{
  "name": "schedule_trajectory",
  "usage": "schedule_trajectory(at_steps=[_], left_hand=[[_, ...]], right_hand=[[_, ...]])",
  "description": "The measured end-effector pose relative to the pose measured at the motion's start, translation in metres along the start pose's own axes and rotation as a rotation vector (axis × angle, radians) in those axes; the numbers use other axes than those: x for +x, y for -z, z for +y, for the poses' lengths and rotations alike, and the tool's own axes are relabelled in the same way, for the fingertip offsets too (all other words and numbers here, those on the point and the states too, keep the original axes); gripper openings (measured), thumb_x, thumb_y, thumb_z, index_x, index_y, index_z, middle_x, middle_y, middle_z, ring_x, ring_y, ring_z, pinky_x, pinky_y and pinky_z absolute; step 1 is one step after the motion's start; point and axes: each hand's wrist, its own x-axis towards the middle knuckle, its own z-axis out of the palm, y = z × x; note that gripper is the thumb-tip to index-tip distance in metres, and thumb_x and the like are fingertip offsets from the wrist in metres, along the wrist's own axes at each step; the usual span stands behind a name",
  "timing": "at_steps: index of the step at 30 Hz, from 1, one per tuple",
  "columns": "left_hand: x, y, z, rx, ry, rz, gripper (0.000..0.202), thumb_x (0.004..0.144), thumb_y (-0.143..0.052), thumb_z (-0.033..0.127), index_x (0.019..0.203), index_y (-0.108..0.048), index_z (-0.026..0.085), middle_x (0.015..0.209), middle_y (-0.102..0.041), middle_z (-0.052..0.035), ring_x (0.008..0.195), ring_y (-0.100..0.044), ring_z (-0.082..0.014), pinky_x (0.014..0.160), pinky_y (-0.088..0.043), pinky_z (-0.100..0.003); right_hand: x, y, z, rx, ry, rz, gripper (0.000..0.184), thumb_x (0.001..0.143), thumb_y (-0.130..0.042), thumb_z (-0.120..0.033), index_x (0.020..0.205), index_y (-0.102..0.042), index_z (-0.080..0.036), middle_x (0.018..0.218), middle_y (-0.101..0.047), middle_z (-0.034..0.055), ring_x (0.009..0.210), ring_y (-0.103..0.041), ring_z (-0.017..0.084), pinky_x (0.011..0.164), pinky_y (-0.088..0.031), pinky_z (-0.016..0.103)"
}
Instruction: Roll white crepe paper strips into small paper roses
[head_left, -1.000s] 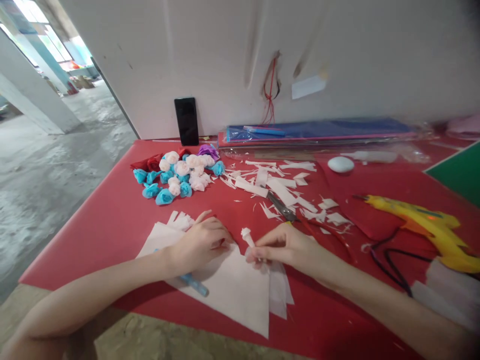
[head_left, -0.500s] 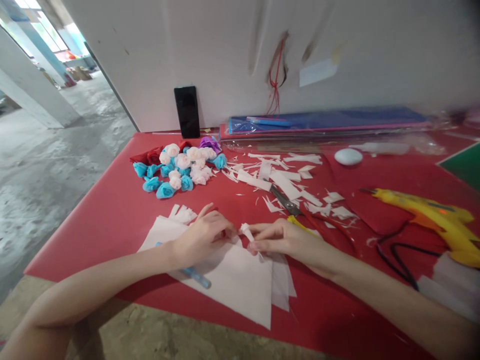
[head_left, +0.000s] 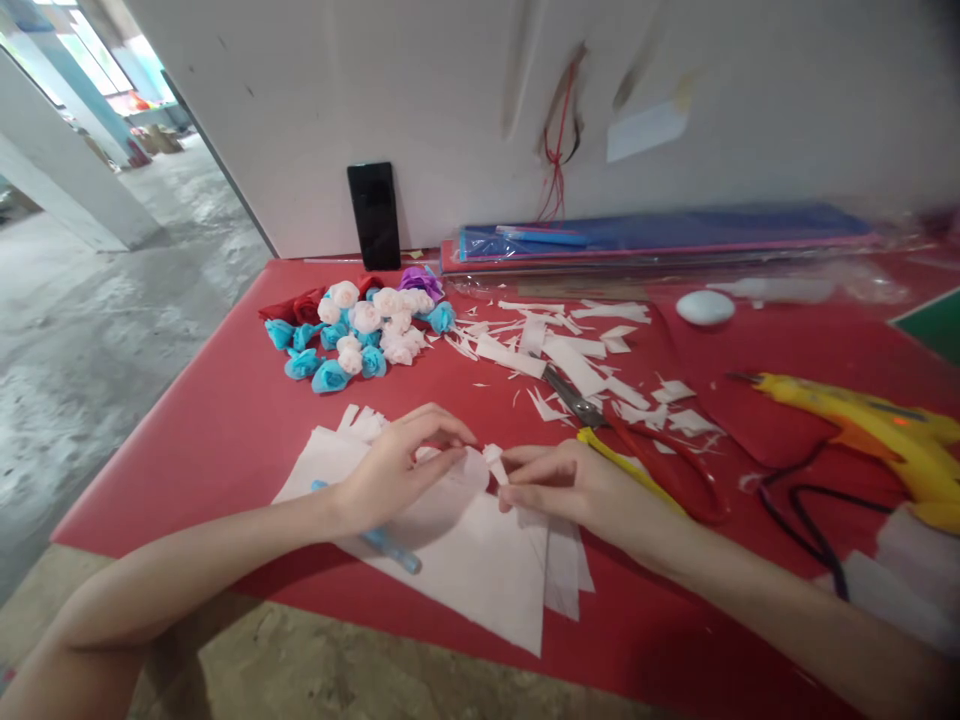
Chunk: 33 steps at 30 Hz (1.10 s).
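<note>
In my right hand [head_left: 562, 478] is a small rolled white paper flower [head_left: 495, 462], pinched at its narrow lower end between thumb and fingers. My left hand [head_left: 409, 462] is just left of it, thumb and fingertips closed on a rounded white paper petal [head_left: 471, 472]. The petal reaches close to the flower; whether they touch I cannot tell. Under both hands lies a stack of white paper sheets [head_left: 480, 570]. A blue pen [head_left: 394, 550] rests on the stack, partly hidden by my left wrist.
Blue, white, red and purple paper flowers [head_left: 330, 377] lie at the back left, before an upright phone [head_left: 375, 215]. White paper scraps [head_left: 574, 365] surround scissors [head_left: 577, 400] with red and yellow handles. A yellow glue gun [head_left: 862, 420] with a black cord lies right, near a white egg-shaped object [head_left: 705, 308].
My left fingers have opened out somewhat, and more of the rounded petal shows beneath them. My right hand still holds the rolled flower in nearly the same place.
</note>
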Motion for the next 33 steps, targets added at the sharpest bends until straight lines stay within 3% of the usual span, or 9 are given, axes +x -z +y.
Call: schedule_trajectory(at_steps=[6,17,23,26,29,33], left_hand=[[-0.005,0.001,0.006,-0.115,-0.001,0.123,0.007,0.080,-0.050,0.017,0.083,-0.056,0.017,0.083,-0.056,-0.0028,0.074,-0.054,-0.0104,0.064,-0.046,-0.022],[-0.022,-0.005,0.031,-0.216,-0.102,0.138,0.003,0.079,-0.052,0.014,0.080,-0.055,0.015,0.077,-0.058,-0.0032,0.072,-0.058,-0.0099,0.064,-0.051,-0.020],[-0.006,0.007,0.049,-0.045,-0.237,0.226,0.010,0.075,-0.054,0.008,0.081,-0.056,0.016,0.078,-0.059,-0.0026,0.073,-0.057,-0.0100,0.066,-0.049,-0.022],[0.005,0.005,0.057,-0.171,-0.169,0.239,0.008,0.075,-0.054,0.009,0.080,-0.056,0.015,0.078,-0.059,-0.0024,0.071,-0.057,-0.0100,0.064,-0.049,-0.021],[0.015,0.000,0.064,-0.334,-0.188,0.242,0.012,0.074,-0.057,0.011,0.085,-0.055,0.015,0.078,-0.059,-0.0017,0.074,-0.057,-0.0109,0.071,-0.049,-0.023],[0.024,-0.002,0.073,-0.375,-0.240,0.176,0.025,0.072,-0.063,0.016,0.096,-0.058,0.017,0.084,-0.061,-0.0030,0.079,-0.057,-0.0130,0.077,-0.048,-0.026]], right_hand=[[-0.013,-0.018,-0.011,-0.058,0.197,0.122,0.017,0.071,-0.059,-0.031,0.062,-0.070,-0.022,0.092,-0.065,0.0061,0.080,-0.061,0.020,0.067,-0.047,0.029],[-0.032,-0.032,-0.016,-0.153,0.289,0.283,0.032,0.078,-0.053,-0.032,0.052,-0.063,-0.017,0.057,-0.058,0.0024,0.055,-0.056,0.014,0.050,-0.045,0.023],[-0.039,-0.031,-0.027,-0.264,0.480,0.421,0.021,0.075,-0.058,-0.024,0.056,-0.066,-0.020,0.091,-0.066,0.0060,0.076,-0.063,0.017,0.067,-0.051,0.022],[-0.041,-0.026,-0.029,-0.302,0.551,0.509,0.021,0.076,-0.058,-0.024,0.056,-0.065,-0.022,0.077,-0.067,0.0030,0.067,-0.063,0.015,0.058,-0.051,0.021],[-0.044,-0.019,-0.030,-0.359,0.665,0.604,0.014,0.077,-0.057,-0.020,0.068,-0.066,-0.026,0.061,-0.063,-0.0016,0.060,-0.060,0.015,0.052,-0.050,0.022],[-0.047,-0.009,-0.032,-0.513,0.836,0.692,0.022,0.078,-0.054,-0.012,0.084,-0.065,-0.030,0.073,-0.066,-0.0010,0.063,-0.057,0.016,0.055,-0.049,0.027]])
